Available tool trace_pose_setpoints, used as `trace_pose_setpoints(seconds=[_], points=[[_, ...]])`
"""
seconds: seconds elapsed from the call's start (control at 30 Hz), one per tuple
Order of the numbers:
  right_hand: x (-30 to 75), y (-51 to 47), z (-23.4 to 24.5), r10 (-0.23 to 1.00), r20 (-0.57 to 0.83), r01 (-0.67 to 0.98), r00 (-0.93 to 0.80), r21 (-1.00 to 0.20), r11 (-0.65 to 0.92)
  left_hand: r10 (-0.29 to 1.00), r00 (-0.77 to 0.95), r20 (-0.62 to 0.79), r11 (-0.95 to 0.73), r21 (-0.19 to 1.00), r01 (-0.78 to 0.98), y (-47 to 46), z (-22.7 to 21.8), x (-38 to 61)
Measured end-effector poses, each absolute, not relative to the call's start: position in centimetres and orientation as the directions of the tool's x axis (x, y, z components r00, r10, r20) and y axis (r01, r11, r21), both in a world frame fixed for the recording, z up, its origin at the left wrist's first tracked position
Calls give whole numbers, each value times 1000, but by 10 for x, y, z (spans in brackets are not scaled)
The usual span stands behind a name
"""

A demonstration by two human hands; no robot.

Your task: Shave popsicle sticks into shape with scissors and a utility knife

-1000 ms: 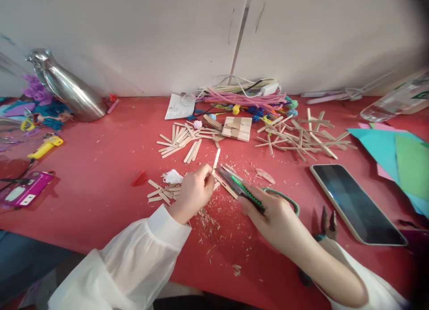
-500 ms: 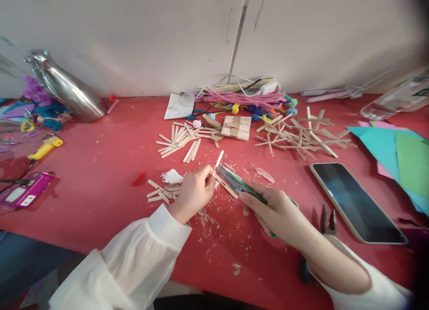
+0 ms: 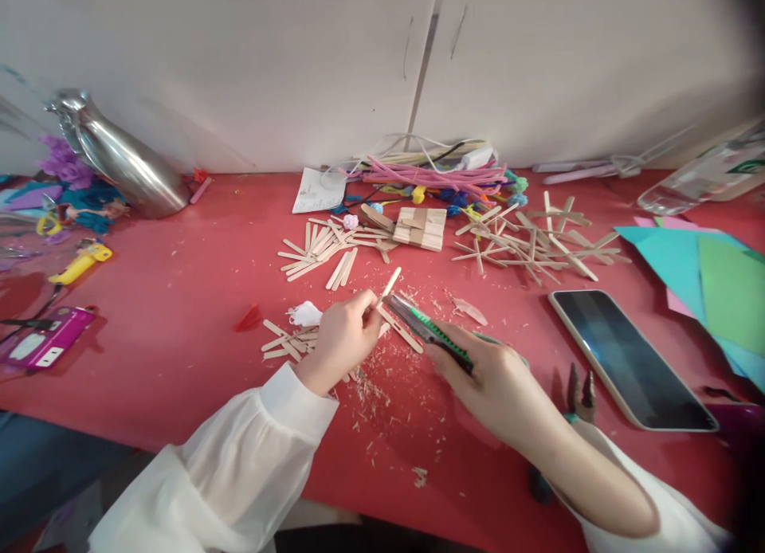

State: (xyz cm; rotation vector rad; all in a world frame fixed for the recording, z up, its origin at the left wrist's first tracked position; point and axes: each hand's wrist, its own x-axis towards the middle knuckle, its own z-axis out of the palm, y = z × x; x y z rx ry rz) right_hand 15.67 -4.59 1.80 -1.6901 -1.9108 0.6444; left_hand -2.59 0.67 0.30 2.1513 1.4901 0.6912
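Pinched between the fingers of my left hand (image 3: 347, 335) is a wooden craft stick (image 3: 391, 282), its far end pointing up and away. My right hand (image 3: 487, 374) is closed around a green and black utility knife (image 3: 431, 332). The knife's tip end meets the stick close to my left fingertips. Below them on the red table (image 3: 197, 322) lies another craft stick (image 3: 405, 330) with a slot cut in it, amid wood shavings (image 3: 382, 398). A small pile of sticks (image 3: 287, 340) rests left of my left hand, partly hidden by it.
Behind lie loose craft sticks (image 3: 316, 246), a banded bundle (image 3: 421, 228) and joined sticks (image 3: 538, 242). Right are a phone (image 3: 630, 358), pliers (image 3: 581, 398), coloured paper (image 3: 687, 274) and a bottle (image 3: 705, 174). Left are a steel jug (image 3: 128, 162) and a yellow glue gun (image 3: 84, 264).
My right hand and the knife have turned slightly, showing more of the green and black handle. My left hand still pinches the stick, nearly in the same place.
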Motion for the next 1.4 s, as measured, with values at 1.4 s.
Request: trace_pose_setpoints(seconds=[1.4], points=[[150,-49,6,902,385,911,-196,-269,313,955,258,145,-283,703,652,12,0,-26]])
